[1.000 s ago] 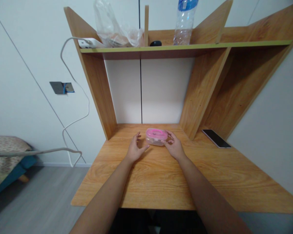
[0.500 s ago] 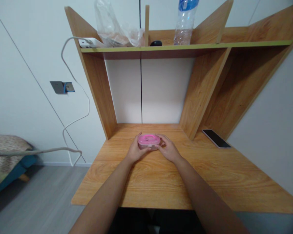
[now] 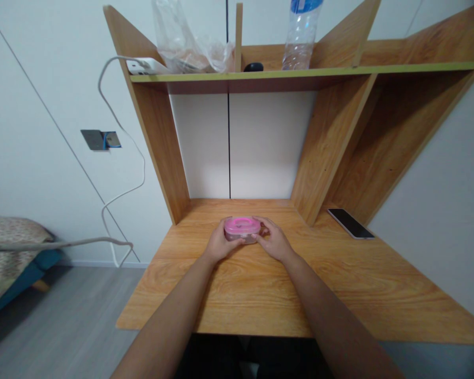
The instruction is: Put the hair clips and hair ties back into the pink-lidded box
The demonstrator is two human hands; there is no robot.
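Note:
A small oval plastic box point(image 3: 242, 227) with a pink lid and a clear lower part stands on the wooden desk point(image 3: 253, 295). The lid sits on top of it and has a brighter pink handle shape. My left hand point(image 3: 220, 243) is wrapped round the box's left end, its thumb along the front. At the right end, my right hand point(image 3: 275, 242) grips the box with thumb in front and fingers behind. What is inside the box is too small to make out.
A phone point(image 3: 351, 223) lies at the desk's right by the shelf unit. On the shelf point(image 3: 260, 75) above are a water bottle point(image 3: 300, 39), a plastic bag point(image 3: 193, 50), a small black object point(image 3: 253, 67) and a white power strip point(image 3: 147, 66). Its cable point(image 3: 144, 168) hangs at the left.
Both hands keep their hold on the box, with no clear movement. The whole view has shifted very slightly.

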